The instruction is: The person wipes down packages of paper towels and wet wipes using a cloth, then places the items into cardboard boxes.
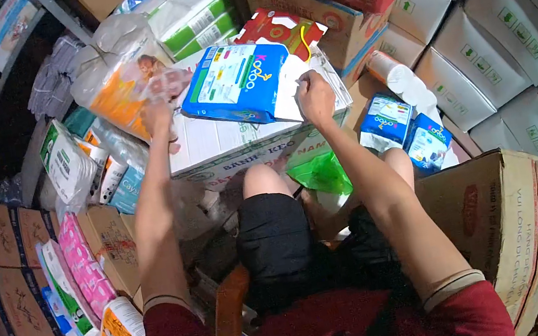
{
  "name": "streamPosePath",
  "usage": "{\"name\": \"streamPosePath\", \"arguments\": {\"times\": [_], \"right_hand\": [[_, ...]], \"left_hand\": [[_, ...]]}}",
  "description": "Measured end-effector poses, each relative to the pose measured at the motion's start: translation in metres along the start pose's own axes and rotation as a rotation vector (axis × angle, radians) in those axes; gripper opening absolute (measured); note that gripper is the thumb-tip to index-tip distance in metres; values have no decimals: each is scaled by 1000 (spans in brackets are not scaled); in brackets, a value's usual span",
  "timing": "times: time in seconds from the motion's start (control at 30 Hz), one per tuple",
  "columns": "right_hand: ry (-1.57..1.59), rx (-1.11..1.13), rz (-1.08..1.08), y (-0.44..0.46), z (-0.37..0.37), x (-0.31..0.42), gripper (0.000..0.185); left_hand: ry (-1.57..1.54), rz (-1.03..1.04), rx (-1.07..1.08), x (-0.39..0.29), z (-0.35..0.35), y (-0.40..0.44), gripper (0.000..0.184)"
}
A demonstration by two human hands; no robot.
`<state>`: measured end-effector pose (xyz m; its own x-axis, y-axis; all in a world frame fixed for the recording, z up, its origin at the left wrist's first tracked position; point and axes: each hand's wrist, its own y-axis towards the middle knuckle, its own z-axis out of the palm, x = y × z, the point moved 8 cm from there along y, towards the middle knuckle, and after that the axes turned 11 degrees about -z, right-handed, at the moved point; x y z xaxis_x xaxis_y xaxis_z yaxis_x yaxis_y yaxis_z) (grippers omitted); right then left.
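Observation:
A blue pack marked "Kodoo" (pixel 247 79) lies tilted on a white carton (pixel 223 148) before me. My right hand (pixel 316 97) is closed at the pack's right end, fingers pinched on a white sheet (pixel 288 93) that sticks out there. Whether the sheet belongs to the pack cannot be told. My left hand (pixel 159 121) is left of the pack, blurred, its fingers partly hidden. Just above it is a see-through plastic wrapper with red and white print (pixel 166 85). Behind the left hand stands an orange pack in clear plastic (pixel 121 93).
Two more blue packs (pixel 385 118) lie to the right beside white rolls (pixel 403 78). A green plastic bag (pixel 321 175) hangs below the carton. White boxes (pixel 473 70) are stacked at right, a large brown carton (pixel 490 216) near my right arm. Wrapped packs (pixel 68 159) crowd the left.

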<state>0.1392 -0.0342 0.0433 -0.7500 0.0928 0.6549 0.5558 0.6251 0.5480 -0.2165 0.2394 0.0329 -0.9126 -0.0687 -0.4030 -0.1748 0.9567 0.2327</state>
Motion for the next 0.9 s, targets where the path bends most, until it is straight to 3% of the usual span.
{"name": "streamPosePath", "arguments": {"times": [0.07,0.17,0.23,0.27,0.37,0.47,0.6,0.63,0.77,0.9], "right_hand": [[-9,-9,-9,0,1,-1,12],[-11,-25,-24,-1,1,-1,13],[-16,-10,-22,-3,2,0,13],[-19,-9,-23,-1,1,0,13],[0,-16,-29,-2,2,-1,13],[-7,-28,-7,-2,-2,1,14],[-27,-24,5,-1,0,0,14],[-30,-15,-2,-1,-1,2,14],[-23,-6,6,-2,1,0,13],[-8,22,-28,-4,1,-1,19]], "left_hand": [[-381,-81,-43,-1,-51,-3,59],[-470,41,-14,-68,-103,-34,60],[-163,317,-134,-108,-80,-21,61],[-324,368,141,-127,-61,-34,59],[-105,464,237,-167,0,-79,79],[-95,353,-12,-183,-14,-122,89],[-109,480,-55,-196,-8,-141,68],[-205,550,-111,-199,-12,-150,53],[-383,657,-29,-206,-43,-203,39],[-304,810,68,-212,-69,-261,37]]}}
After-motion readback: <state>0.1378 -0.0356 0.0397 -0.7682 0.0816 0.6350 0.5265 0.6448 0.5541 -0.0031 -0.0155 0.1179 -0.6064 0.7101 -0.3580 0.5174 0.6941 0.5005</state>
